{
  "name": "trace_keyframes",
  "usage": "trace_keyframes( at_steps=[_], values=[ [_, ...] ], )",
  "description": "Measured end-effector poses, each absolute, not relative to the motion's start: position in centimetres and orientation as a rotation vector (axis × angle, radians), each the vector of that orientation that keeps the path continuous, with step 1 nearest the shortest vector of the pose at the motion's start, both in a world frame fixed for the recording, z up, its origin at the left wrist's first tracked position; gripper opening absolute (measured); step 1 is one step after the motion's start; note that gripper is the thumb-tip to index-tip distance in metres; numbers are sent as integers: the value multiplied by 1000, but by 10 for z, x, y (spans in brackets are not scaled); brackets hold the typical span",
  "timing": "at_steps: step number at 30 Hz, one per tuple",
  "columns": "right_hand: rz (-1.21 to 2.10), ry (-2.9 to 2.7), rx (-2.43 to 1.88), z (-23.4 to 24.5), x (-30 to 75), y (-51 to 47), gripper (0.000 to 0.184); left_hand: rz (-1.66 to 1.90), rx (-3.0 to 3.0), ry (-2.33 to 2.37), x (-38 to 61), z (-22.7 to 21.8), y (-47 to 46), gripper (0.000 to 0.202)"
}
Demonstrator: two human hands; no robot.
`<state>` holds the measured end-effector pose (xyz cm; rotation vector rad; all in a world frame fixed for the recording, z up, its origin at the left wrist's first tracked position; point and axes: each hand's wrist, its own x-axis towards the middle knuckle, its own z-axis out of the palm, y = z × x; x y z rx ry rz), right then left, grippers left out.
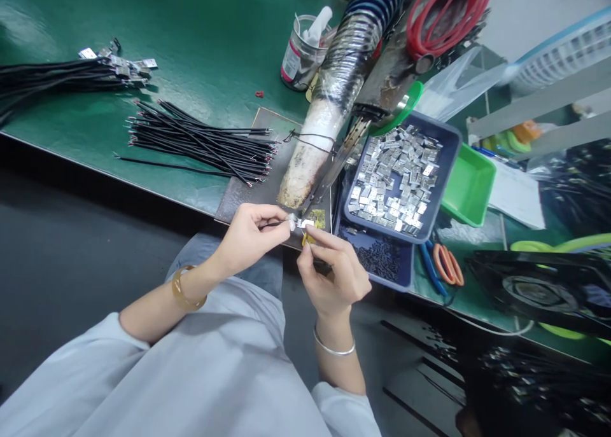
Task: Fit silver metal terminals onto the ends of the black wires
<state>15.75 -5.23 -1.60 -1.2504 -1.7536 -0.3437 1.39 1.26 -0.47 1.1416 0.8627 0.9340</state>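
Note:
My left hand (255,230) is closed around a short black cable (271,224), with white finger covers at its fingertips. At the cable's end sits a small silvery metal connector (305,223), just below the soldering iron (329,179) tip. My right hand (334,265) is pinched close to the connector, holding a thin wire with a yellow part (304,238); its exact kind is too small to make out. Under both hands lies a dark work plate (238,198) at the table's front edge. A wrapped fume hose (305,157) opens right above the hands.
Loose black cables (200,141) lie left of the hose, and finished-looking cables with connectors (119,68) farther left. A blue tray (449,151) holds metal connectors above another tray (405,275) of black pieces. Orange-handled pliers (449,265), a green tray (470,186) and a jar (300,55) stand nearby.

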Motion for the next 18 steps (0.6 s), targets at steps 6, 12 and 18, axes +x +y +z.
trace_keyframes(
  at_steps=[6, 12, 18],
  values=[
    [-272, -1648, -1439, -11, 150, -57, 17, 969, 1292, 953, 14, -9, 3, 13],
    [-197, -1638, -1467, -6, 147, -59, 16, 952, 1210, 942, 16, -10, 3, 12],
    [-136, -1646, -1471, -5, 147, -58, 16, 904, 1055, 897, 19, -2, 8, 15]
  ],
)
